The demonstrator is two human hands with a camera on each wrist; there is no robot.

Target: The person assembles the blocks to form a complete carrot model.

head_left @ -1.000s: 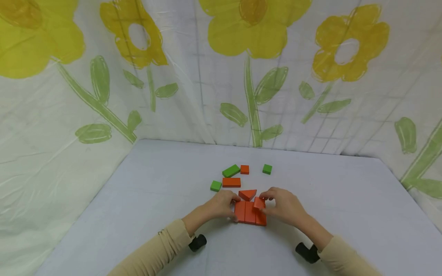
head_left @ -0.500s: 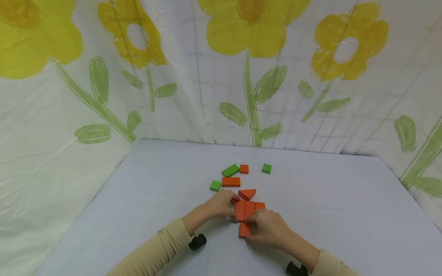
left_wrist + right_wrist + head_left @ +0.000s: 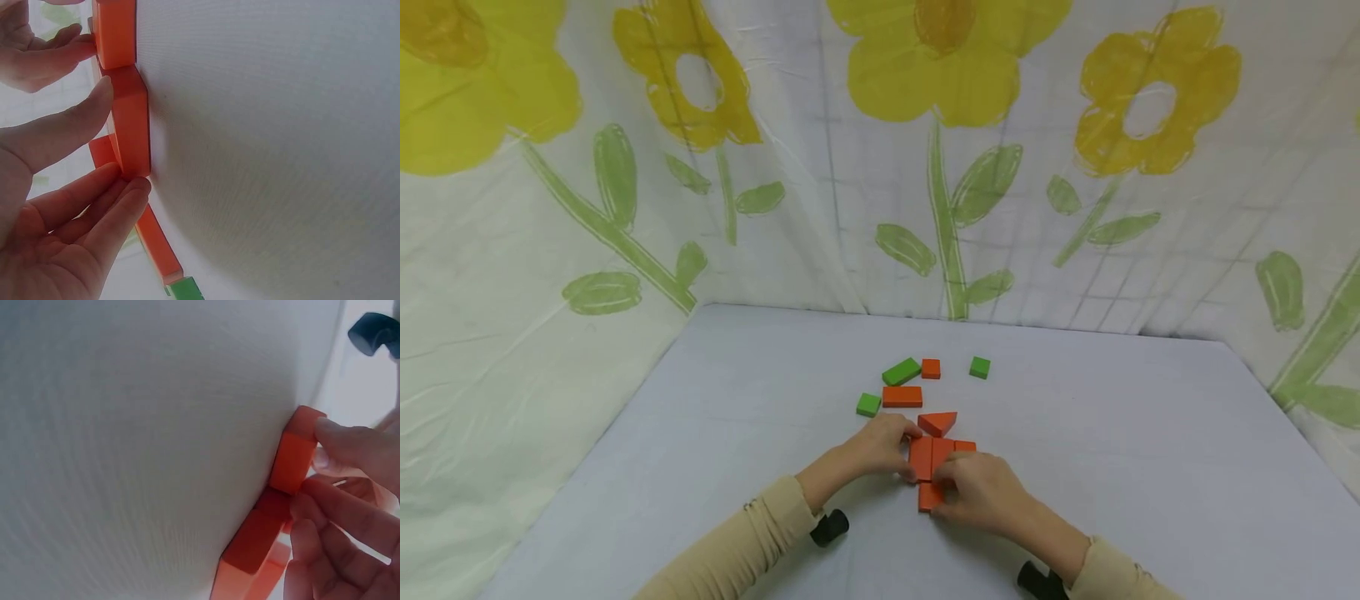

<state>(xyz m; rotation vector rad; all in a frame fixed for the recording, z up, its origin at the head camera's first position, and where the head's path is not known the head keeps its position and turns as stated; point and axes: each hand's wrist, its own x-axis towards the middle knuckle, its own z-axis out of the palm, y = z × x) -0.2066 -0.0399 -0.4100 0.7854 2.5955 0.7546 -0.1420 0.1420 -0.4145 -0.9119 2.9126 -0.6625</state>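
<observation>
In the head view my left hand (image 3: 882, 450) holds the left side of a row of flat orange-red blocks, thumb at the near end of the leftmost block (image 3: 920, 457) and fingers at its far end. My right hand (image 3: 981, 493) pinches a small orange-red block (image 3: 929, 497) against the near edge of the row. The right wrist view shows this small block (image 3: 294, 456) between thumb and fingers, meeting the row at one end. The right hand partly hides the middle block (image 3: 942, 454) and the right block (image 3: 966, 446). A triangular orange-red block (image 3: 937, 423) lies just beyond the row.
Behind the triangle lie a long orange block (image 3: 902, 397), a small orange block (image 3: 931, 368), a long green block (image 3: 901, 372) and two small green blocks, one left (image 3: 868, 405) and one right (image 3: 980, 367). A flower-printed curtain (image 3: 820, 208) hangs behind the white table (image 3: 1120, 433).
My right hand has carried the small block from on top of the row's right side to its near edge, then slid it closer against the row. The left hand stays put.
</observation>
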